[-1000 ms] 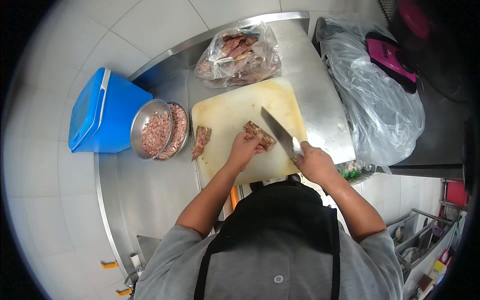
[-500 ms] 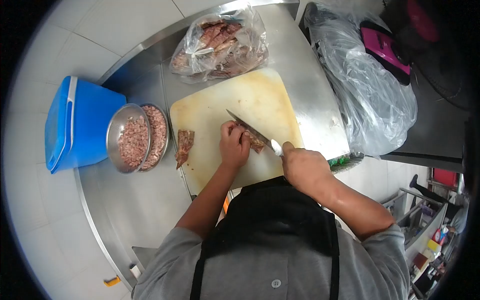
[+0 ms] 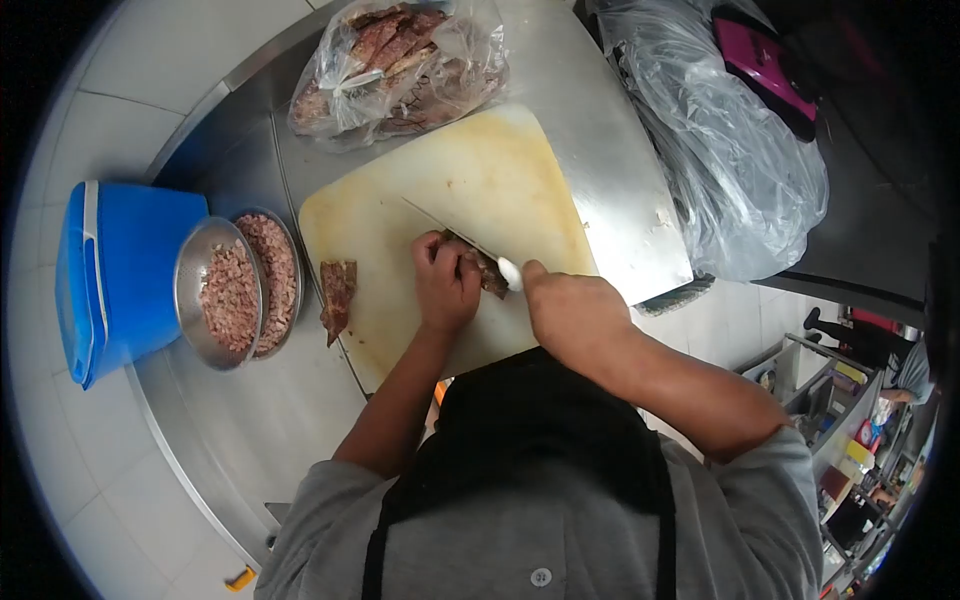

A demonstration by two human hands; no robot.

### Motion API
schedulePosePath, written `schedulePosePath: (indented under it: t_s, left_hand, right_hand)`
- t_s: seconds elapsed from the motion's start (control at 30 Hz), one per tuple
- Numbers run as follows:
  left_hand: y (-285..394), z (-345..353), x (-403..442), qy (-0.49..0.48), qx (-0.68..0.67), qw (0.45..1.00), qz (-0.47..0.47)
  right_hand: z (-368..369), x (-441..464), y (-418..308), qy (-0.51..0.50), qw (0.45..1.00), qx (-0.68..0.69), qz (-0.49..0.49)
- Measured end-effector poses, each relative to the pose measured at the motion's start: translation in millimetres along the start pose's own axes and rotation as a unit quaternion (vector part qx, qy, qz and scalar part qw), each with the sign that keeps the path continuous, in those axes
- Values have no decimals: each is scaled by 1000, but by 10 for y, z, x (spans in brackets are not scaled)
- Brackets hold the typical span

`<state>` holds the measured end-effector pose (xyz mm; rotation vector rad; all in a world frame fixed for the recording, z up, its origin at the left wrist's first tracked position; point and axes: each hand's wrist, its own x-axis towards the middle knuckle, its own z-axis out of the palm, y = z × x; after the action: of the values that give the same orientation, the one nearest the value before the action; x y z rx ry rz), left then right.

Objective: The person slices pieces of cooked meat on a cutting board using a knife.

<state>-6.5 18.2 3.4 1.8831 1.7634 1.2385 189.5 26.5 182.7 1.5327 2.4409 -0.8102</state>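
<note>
My right hand (image 3: 575, 318) is closed round the white handle of a knife (image 3: 511, 273), its thin blade slanting up and left across the cutting board (image 3: 500, 150). Curled fingers of my left hand (image 3: 446, 285) press a piece of meat (image 3: 490, 280) onto the board, just beside the blade. Part of that piece is hidden under the fingers and knife. Another dark red piece of meat (image 3: 338, 297) lies apart at the board's left edge.
Two metal bowls of diced meat, a front bowl (image 3: 222, 335) and a rear bowl (image 3: 290, 262), stand left beside a blue cooler (image 3: 150, 260). A tied plastic bag of meat (image 3: 400, 75) sits behind the board. Clear plastic (image 3: 720, 170) lies right; a person (image 3: 905, 370) stands far right.
The view has shifted, so the board and bowls sit further left in it. The knife blade has turned edge-on and lies closer to my left fingers. Both hands keep their hold.
</note>
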Motion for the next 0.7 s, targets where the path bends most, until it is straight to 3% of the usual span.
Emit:
schedulePosePath:
  t_s: [0.07,0.2,0.27,0.4,0.43,0.7]
  left_hand:
    - [41,-6,19,12,-18,1000,-10]
    - [1,18,10,-3,-17,1000,-10]
    - [6,-1,18,1,-12,1000,7]
    - [-5,16,32,5,-6,1000,3]
    - [-4,-7,19,8,-22,1000,0]
    - [-22,3,0,-3,-1,1000,12]
  right_hand:
    - [-151,-185,48,-68,997,-10,45]
    - [86,-29,85,-91,994,-9,54]
    - [439,264,129,10,1000,-3,-24]
    - [165,241,135,-36,998,1,45]
    - [135,51,152,9,1000,-6,25]
    - [40,-298,-54,0,999,-16,49]
